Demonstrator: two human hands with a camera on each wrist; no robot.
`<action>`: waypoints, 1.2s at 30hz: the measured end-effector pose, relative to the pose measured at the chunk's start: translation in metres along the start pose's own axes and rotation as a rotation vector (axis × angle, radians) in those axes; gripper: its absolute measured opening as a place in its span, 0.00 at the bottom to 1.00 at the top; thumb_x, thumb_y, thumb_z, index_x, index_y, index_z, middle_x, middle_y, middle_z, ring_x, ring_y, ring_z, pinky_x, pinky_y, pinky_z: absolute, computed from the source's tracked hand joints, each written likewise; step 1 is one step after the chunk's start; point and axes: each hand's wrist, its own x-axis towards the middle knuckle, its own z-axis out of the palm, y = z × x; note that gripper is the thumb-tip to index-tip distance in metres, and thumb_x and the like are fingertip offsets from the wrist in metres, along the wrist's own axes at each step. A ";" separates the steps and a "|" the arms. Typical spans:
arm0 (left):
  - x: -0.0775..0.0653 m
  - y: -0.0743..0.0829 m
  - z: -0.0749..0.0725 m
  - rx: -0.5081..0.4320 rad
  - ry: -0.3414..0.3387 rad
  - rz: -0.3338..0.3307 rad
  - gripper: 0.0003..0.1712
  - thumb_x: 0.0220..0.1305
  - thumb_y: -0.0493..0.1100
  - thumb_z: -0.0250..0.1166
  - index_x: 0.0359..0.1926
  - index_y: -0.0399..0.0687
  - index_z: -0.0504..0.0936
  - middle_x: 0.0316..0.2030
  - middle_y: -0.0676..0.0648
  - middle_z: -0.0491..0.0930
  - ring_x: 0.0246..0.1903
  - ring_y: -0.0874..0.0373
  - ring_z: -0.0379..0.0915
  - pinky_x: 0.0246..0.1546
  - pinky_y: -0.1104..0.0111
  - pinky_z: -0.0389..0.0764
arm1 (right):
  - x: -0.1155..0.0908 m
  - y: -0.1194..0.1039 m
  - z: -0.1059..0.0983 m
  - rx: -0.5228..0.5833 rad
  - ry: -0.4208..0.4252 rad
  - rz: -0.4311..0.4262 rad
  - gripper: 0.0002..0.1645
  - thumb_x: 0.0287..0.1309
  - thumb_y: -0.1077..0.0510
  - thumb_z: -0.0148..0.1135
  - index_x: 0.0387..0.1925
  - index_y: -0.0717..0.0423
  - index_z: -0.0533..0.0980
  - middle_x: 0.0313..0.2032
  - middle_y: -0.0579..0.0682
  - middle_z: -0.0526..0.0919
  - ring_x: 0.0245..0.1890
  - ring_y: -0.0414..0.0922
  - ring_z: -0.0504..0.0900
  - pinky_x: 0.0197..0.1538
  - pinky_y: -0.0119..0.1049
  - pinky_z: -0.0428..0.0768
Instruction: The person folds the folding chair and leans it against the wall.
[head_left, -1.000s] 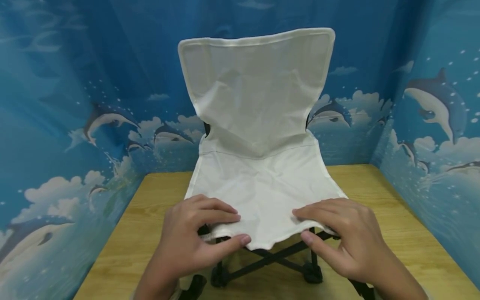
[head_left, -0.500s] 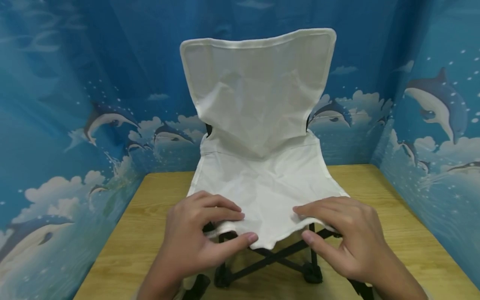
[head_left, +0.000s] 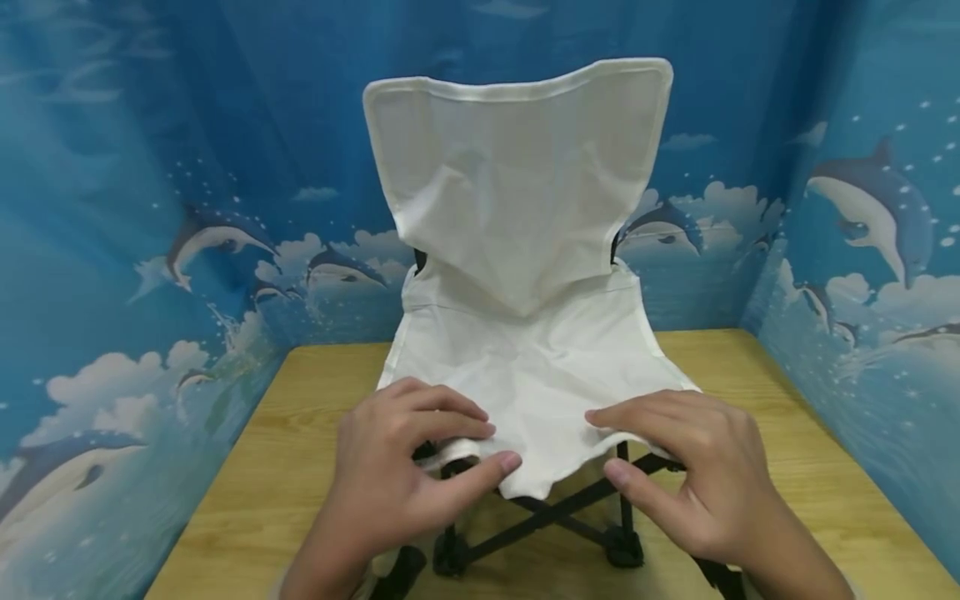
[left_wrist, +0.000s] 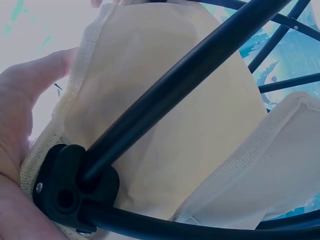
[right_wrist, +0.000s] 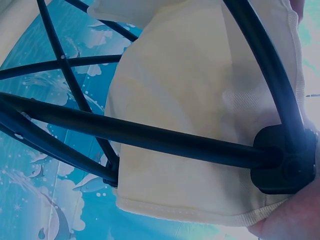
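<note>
A small folding chair with a white fabric seat and back and a black tube frame stands upright, facing me. My left hand holds its left front corner, fingers bent over the fabric and thumb in front of the edge. At the right front corner, my right hand does the same, its thumb below the drooping edge. From beneath, the left wrist view shows a black corner joint against the left palm. A matching joint sits beside the right hand in the right wrist view. The fingers' undersides are hidden.
The chair stands on a light wood-grain tabletop. Blue curtains printed with dolphins and clouds hang behind it and on both sides. Crossed black tubes and feet show under the seat.
My left hand has shifted slightly right, taking the left front corner and foot with it. The seat's front edge sags and ripples more, and the backrest's top dips. The right hand has barely moved.
</note>
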 end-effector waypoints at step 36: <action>0.007 0.011 -0.002 -0.071 0.059 0.003 0.09 0.59 0.67 0.76 0.30 0.75 0.92 0.34 0.72 0.87 0.33 0.73 0.80 0.30 0.74 0.78 | 0.008 -0.010 0.001 0.036 0.062 -0.032 0.15 0.66 0.42 0.66 0.48 0.39 0.90 0.40 0.37 0.93 0.37 0.39 0.91 0.36 0.36 0.84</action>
